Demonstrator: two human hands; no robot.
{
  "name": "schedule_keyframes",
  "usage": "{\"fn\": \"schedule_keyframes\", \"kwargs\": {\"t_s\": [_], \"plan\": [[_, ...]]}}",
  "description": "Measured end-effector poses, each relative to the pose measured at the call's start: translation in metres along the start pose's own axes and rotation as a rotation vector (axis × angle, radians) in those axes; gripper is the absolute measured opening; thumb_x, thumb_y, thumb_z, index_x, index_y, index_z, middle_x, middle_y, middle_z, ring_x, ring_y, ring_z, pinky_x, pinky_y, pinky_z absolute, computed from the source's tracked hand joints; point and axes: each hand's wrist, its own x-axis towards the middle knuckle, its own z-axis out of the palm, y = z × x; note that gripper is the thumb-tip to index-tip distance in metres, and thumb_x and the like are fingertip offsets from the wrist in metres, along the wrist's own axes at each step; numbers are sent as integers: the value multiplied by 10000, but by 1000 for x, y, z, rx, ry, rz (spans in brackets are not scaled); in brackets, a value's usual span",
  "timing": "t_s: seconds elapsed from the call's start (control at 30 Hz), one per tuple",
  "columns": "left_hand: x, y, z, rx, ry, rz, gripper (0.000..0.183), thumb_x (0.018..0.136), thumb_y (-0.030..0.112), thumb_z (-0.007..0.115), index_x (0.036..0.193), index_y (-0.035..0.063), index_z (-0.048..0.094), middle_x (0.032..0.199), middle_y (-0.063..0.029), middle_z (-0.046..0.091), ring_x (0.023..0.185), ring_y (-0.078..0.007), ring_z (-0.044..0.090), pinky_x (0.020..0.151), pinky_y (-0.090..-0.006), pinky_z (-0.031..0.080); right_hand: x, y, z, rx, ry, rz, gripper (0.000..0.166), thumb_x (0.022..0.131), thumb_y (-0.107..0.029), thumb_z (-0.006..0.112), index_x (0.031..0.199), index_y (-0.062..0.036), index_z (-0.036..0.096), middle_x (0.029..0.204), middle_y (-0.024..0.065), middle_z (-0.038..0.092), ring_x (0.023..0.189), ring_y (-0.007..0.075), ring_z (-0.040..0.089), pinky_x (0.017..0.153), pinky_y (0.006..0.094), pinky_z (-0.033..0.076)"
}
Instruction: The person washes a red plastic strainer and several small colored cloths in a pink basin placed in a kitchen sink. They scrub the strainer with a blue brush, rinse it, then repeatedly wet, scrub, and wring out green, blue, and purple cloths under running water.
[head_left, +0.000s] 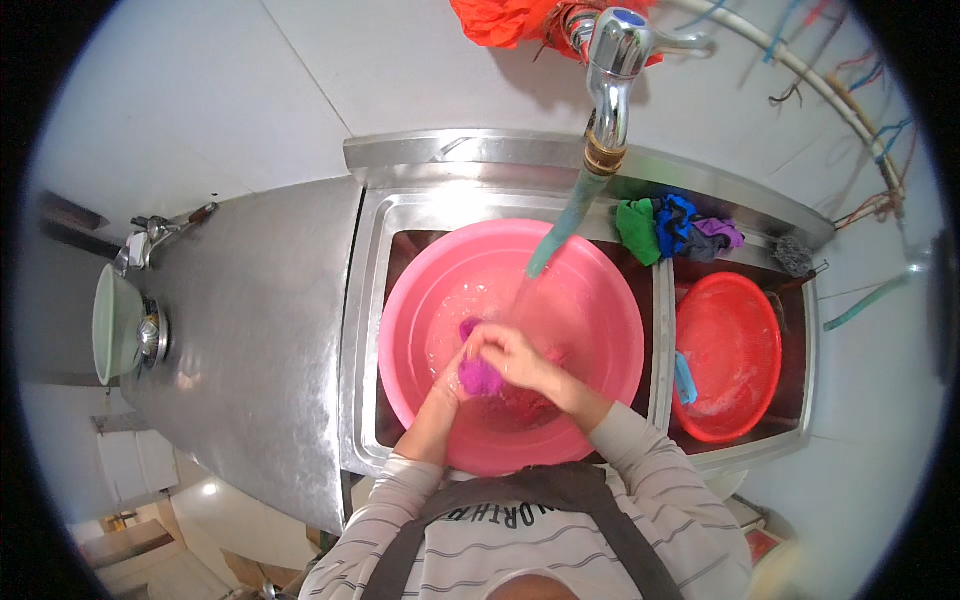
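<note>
My left hand (452, 376) and my right hand (511, 355) meet over a large pink plastic basin (624, 352). A wet purple cloth (480, 378) is bunched between them, one end poking out above my fingers. My left hand grips it from the side, and my right hand's curled fingers lie over its top. Below my right wrist, a dark reddish cloth-like thing (529, 409) lies in the basin's water; its outline is blurred. From a green hose (559, 238) on the chrome tap (615, 82), water runs into the basin just beyond my hands.
The basin sits in a stainless steel sink (364, 337). To the right, a red plastic basket (727, 352) holds a blue-handled brush-like item (684, 379). Green, blue and purple cloths (675, 229) and a steel scourer (793, 255) lie along the back ledge. A steel counter (255, 330) extends left.
</note>
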Motion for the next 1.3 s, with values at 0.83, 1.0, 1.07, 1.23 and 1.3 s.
{"fn": "schedule_keyframes", "kwargs": {"t_s": [0.83, 1.0, 1.07, 1.23, 1.3], "plan": [[-12, -38, 36, 903, 480, 485, 320, 730, 94, 645, 1019, 12, 533, 890, -116, 614, 722, -218, 613, 588, -308, 503, 15, 58, -1, -467, 105, 376, 270, 810, -166, 620, 987, 19, 533, 856, 169, 612, 806, 264, 601, 713, 351, 485], [0, -46, 18, 1442, 705, 549, 265, 747, 99, 606, 986, 5, 544, 784, -77, 610, 717, -181, 607, 591, -315, 493, 17, 66, 7, -801, 93, 683, 408, 854, -241, 525, 1147, 22, 417, 957, 230, 604, 944, 358, 572, 831, 403, 445], [-2, -43, 14, 1049, 530, 553, 264, 771, 159, 610, 983, 13, 547, 739, -80, 606, 679, -179, 602, 556, -313, 484, 12, 89, -13, -335, 27, 637, 440, 884, -273, 496, 1201, 19, 407, 1062, 191, 584, 1010, 289, 547, 891, 368, 415], [-33, 2, 50, 411, 442, 108, 322, 855, 321, 548, 1015, 41, 549, 760, -96, 612, 627, -159, 579, 502, -299, 450, -12, 59, -25, 273, 217, 453, 496, 930, -404, 431, 1272, -45, 452, 1226, 95, 508, 1099, 175, 483, 975, 335, 354], [-36, 5, 53, 7, 116, 21, 382, 873, 369, 510, 1049, 30, 541, 791, -107, 619, 642, -175, 583, 503, -290, 447, -25, 86, -24, 993, -30, 426, 562, 889, -527, 436, 1246, -97, 500, 1174, 63, 555, 1035, 186, 526, 912, 372, 409]]}}
